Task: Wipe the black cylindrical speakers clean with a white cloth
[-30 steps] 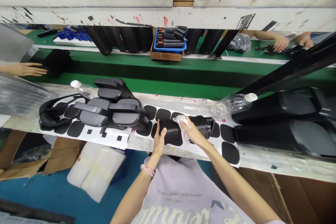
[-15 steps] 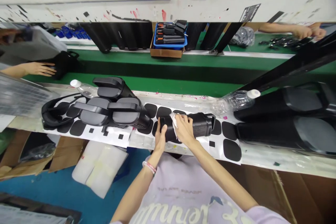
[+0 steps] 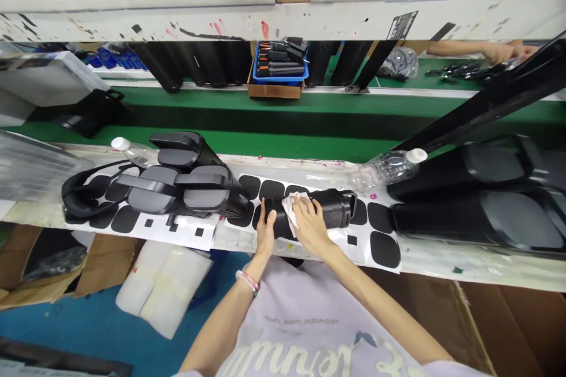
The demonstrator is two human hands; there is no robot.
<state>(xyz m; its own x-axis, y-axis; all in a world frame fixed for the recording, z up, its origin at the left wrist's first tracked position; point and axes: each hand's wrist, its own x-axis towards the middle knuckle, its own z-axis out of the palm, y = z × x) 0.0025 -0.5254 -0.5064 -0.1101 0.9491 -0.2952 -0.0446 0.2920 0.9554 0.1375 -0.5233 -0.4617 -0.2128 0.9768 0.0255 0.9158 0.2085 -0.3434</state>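
Observation:
A long black plastic housing with a loop handle [image 3: 336,208] lies on its side across the sticker sheets on the bench. My left hand [image 3: 266,230] grips its left end, thumb in front and fingers behind. Pressed against the upper side of the housing is a crumpled white cloth or tissue [image 3: 289,212], held under the fingers of my right hand [image 3: 312,225]. Black rounded-square stickers on a white sheet [image 3: 384,249] show around the housing. Just left stand several similar black housings with grey tops [image 3: 207,197].
Clear plastic bottles lie left [image 3: 135,152] and right [image 3: 393,168]. Larger black housings [image 3: 442,221] lie at the right. Behind the bench runs a green conveyor belt [image 3: 265,144], with a blue tray of black parts [image 3: 280,73] beyond. Another person's hands [image 3: 502,52] work at the far right.
My right hand and the white cloth stay on the housing with only a slight shift. At the far left, another person's hand has left the black item on the belt. The view has shifted a little.

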